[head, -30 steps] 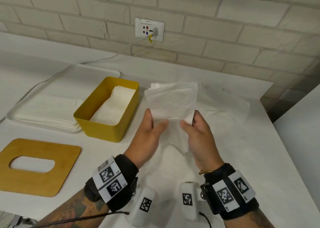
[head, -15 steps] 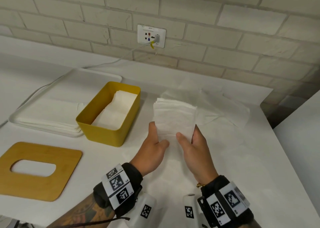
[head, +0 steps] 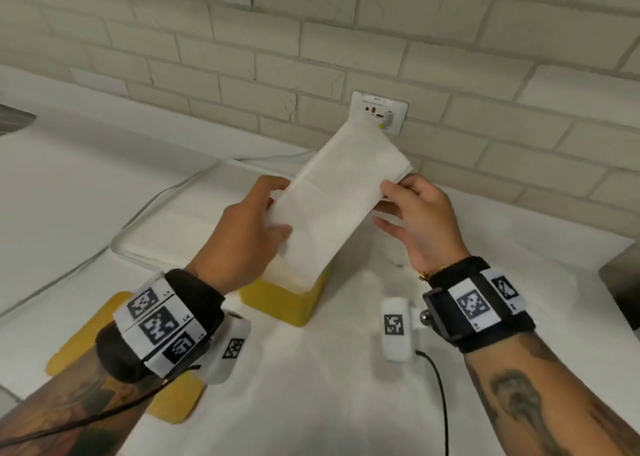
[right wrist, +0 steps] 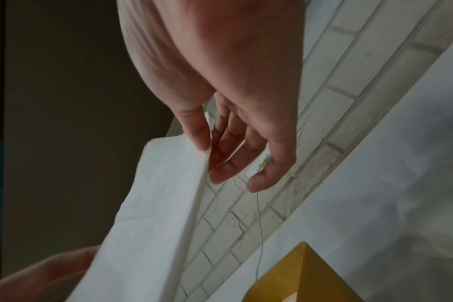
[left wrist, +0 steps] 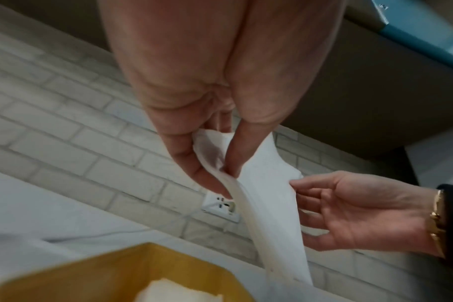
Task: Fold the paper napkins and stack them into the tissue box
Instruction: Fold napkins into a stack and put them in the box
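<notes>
Above the yellow tissue box point(head: 300, 298), the left hand point(head: 242, 233) pinches the near long edge of the folded napkin point(head: 332, 195) between thumb and fingers, and the right hand point(head: 420, 220) pinches the opposite edge with its thumb on top and the other fingers spread loosely beneath. The napkin is now a long narrow strip held in the air, slanting from the box's near end up toward the wall socket point(head: 379, 110). A second ago it was a looser, wider sheet held low over the table to the right of the box; half a second ago it was already narrower but still in that spot. It has since been carried left and raised over the box. The head view has also swung, so the box now sits at centre and mostly hidden behind the napkin and left hand.

Folded napkins point(left wrist: 173, 292) already lie inside the box. The white tray point(head: 166, 227) sits just behind it, and the wooden lid point(head: 79, 344) lies on the white table point(head: 346, 403) under the left forearm. A pale brick wall point(head: 311, 39) backs the table.
</notes>
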Demonstrator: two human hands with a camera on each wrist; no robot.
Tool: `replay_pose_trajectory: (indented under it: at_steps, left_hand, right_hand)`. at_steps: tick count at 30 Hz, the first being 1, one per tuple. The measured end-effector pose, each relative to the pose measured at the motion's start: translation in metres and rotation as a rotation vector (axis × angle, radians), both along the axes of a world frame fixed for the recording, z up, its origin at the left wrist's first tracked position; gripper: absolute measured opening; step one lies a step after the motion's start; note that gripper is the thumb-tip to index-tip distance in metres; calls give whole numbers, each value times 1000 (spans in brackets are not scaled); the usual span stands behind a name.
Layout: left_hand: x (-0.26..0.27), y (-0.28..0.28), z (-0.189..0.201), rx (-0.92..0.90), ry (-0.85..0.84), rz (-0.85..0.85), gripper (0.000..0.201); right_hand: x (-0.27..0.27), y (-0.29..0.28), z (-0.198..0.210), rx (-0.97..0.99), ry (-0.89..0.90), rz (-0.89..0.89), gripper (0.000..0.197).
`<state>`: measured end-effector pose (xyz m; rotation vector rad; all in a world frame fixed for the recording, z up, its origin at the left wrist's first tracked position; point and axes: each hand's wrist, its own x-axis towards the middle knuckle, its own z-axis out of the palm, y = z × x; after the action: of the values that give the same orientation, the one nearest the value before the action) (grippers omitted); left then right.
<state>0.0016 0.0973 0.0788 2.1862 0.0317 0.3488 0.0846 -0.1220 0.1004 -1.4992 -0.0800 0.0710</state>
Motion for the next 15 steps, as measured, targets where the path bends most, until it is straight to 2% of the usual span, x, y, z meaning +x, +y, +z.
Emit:
replay_pose_trajectory:
  at_steps: [2, 5, 7, 10, 13, 15]
  left_hand:
    - [7, 19, 1, 62, 40, 52, 46]
    - [18, 32, -14, 179, 164, 38, 37]
    - [24, 30, -26, 262, 280, -22, 34]
    - [28, 19, -38, 442, 424, -120, 32]
    - [31, 11, -44, 609, 487, -166, 28]
    - [33, 9, -42, 689, 506, -178, 25]
  right_hand:
    - [18, 22, -7, -120, 1, -5, 19]
    - [42, 44, -29, -461, -53, -43, 23]
    - [51, 51, -44, -710, -59, -44, 20]
    - [58, 60, -59, -936, -48, -16, 5]
    - [58, 69, -61, -1160, -106, -13, 24]
    - [58, 75, -62, -1282, -180, 1, 27]
